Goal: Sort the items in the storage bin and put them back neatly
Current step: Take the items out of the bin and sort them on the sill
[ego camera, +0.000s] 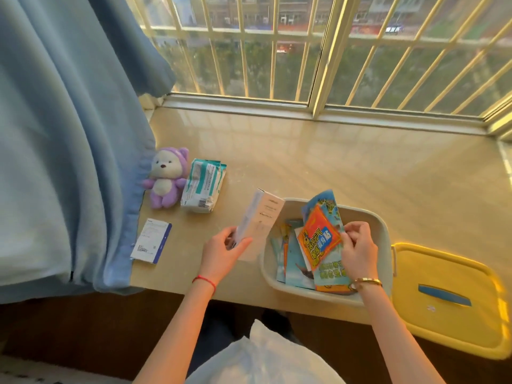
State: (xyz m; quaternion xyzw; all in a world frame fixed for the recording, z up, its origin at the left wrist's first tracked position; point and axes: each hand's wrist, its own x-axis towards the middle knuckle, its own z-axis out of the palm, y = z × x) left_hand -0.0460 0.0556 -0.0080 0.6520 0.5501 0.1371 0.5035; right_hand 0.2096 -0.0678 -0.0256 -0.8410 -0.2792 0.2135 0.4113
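Head camera looks down at a beige surface (332,162) by the window, where the left hand (221,256) has its grip around a white box (260,220), lifted just left of the bin (385,231). The right hand (358,249) pinches a colourful packet (318,239) over the bin, which holds more packets. On the left lie a purple plush toy (166,181), a tissue pack (202,185) and a small white box (151,240); a yellow lid (448,295) is to the right of the bin.

Big yellow Chinese characters run across the orange packet (318,241) and green ones across the blue packet (331,273) under it (both too blurred to make out), while the white box (261,217) carries only unreadable fine print.
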